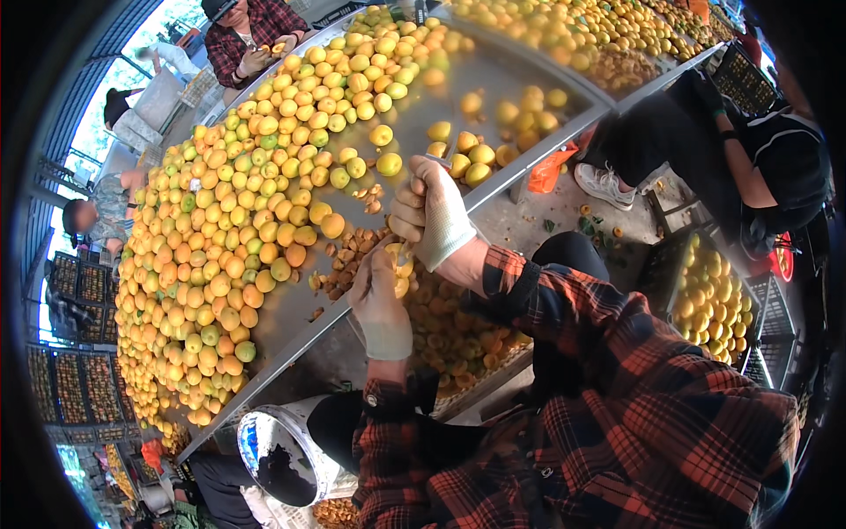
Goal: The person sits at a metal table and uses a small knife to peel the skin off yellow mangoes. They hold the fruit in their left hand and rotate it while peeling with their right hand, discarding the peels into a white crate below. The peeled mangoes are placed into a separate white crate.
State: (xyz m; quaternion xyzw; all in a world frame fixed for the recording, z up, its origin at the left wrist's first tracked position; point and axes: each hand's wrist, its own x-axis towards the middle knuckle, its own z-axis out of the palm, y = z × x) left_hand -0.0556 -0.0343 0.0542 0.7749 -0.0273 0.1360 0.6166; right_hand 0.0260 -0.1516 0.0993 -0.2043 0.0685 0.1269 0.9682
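My left hand [380, 301], in a pale knit glove, holds a yellow apricot [401, 268] by its side, over the edge of a metal table [284, 360]. My right hand [433, 215], gloved too, is closed in a fist just above it around a small tool, whose metal end [439, 161] sticks out at the top; its kind cannot be told. A small heap of apricot pits [353, 258] lies on the table beside my left hand. Beyond it spreads a large pile of apricots [225, 231]. Below my hands, a crate [462, 330] holds opened apricot halves.
A white bucket [284, 456] stands at the lower left. The table's raised metal rim [529, 162] runs diagonally past my hands. A seated person [747, 159] is at the right, near a crate of apricots [710, 297]. Another person [254, 40] works across the table.
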